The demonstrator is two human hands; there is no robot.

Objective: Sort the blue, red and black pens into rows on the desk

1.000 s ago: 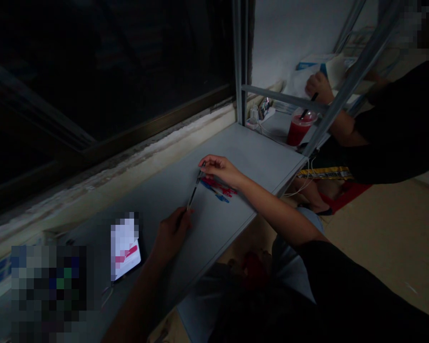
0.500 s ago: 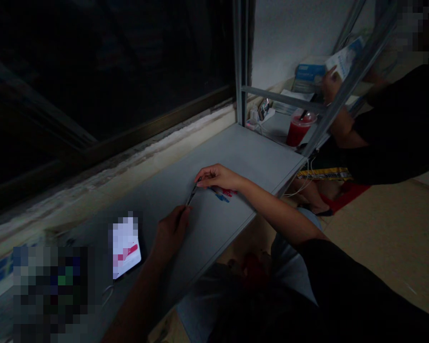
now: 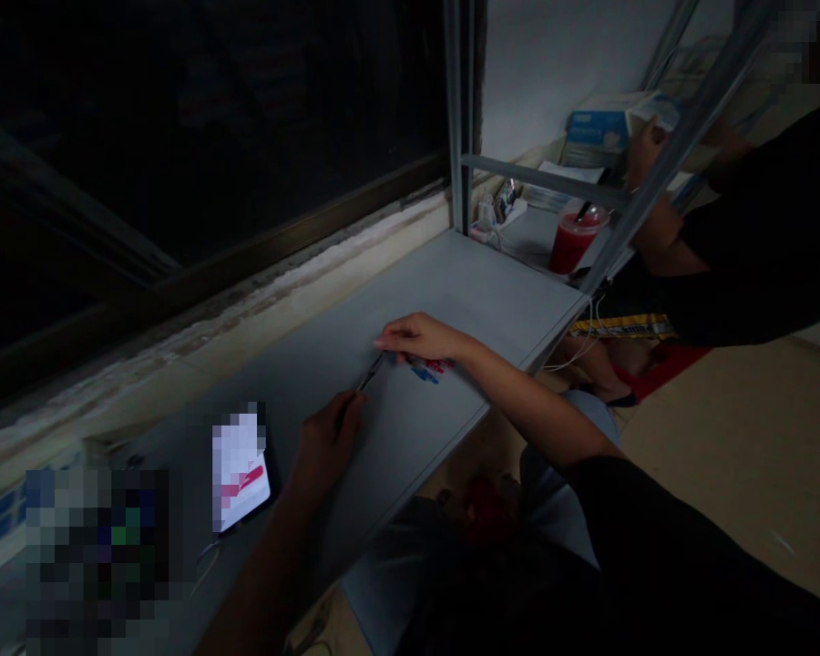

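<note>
Lowered since earlier: slim dark tool [image 3: 371, 373] now lies flatter, left hand [image 3: 324, 445] grasping it, right hand [image 3: 424, 337] pinching its far end; control steady.

Left hand [image 3: 324, 446], right hand [image 3: 420, 337], slim tool [image 3: 371, 373]

Dim room, low light. Large window [image 3: 178, 109] ran along the left side, glass nearly black, with a dark frame rail [image 3: 301, 239] along its base. Below that, a chipped, peeling plaster sill [image 3: 260, 278]. Grey bench [image 3: 465, 292] sat tight along the sill, carried on a slotted steel upright [image 3: 456, 109] with a diagonal steel brace [image 3: 697, 137]. Pale wall [image 3: 560, 73] behind the rack. Tan floor [image 3: 724, 437] on the right, lighter than everything else.
</note>
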